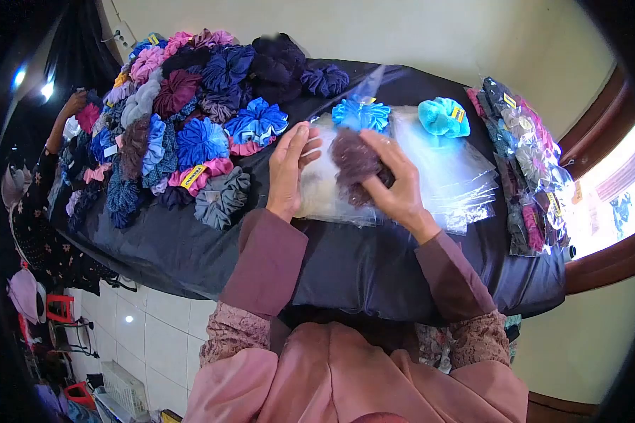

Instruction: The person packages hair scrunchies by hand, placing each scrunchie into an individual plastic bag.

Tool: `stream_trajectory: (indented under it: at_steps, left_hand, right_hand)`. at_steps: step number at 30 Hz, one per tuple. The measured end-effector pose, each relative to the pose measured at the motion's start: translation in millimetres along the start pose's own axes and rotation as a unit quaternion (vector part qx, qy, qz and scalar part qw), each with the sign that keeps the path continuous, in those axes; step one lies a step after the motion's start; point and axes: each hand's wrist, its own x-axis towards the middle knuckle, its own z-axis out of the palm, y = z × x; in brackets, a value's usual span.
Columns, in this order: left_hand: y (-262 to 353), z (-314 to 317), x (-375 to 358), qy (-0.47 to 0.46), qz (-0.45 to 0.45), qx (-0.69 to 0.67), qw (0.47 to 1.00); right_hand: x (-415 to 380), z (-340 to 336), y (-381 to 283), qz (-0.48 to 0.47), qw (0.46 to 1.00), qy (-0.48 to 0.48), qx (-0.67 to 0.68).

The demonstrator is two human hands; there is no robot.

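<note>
My right hand (396,185) is closed round a dark brown scrunchie (353,166) above the clear plastic bags (441,180). To its left my left hand (289,169) is raised with its fingers up and slightly curled; nothing shows in it. A bright blue scrunchie (360,114) lies just beyond the brown one, with a blurred piece of clear plastic rising over it. On the right part of the bags sits a turquoise scrunchie (443,118) with a yellow label.
A large pile of scrunchies (183,141) covers the left of the black-clothed table (339,264). Packed scrunchies in clear plastic (525,162) lie along the right edge. At the far left another person's hand (75,103) is beside the pile.
</note>
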Motion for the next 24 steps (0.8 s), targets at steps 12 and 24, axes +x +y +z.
stream_trajectory:
  at_steps: [12, 24]
  left_hand:
    - [5.1, 0.6, -3.6, -0.125, -0.089, -0.052, 0.987]
    - [3.9, -15.1, 7.8, -0.091, -0.071, -0.146, 0.983]
  right_hand:
    - [-13.4, 9.9, -16.2, -0.153, 0.956, -0.19, -0.163]
    - [-10.7, 5.8, -6.9, -0.106, 0.987, -0.096, -0.079]
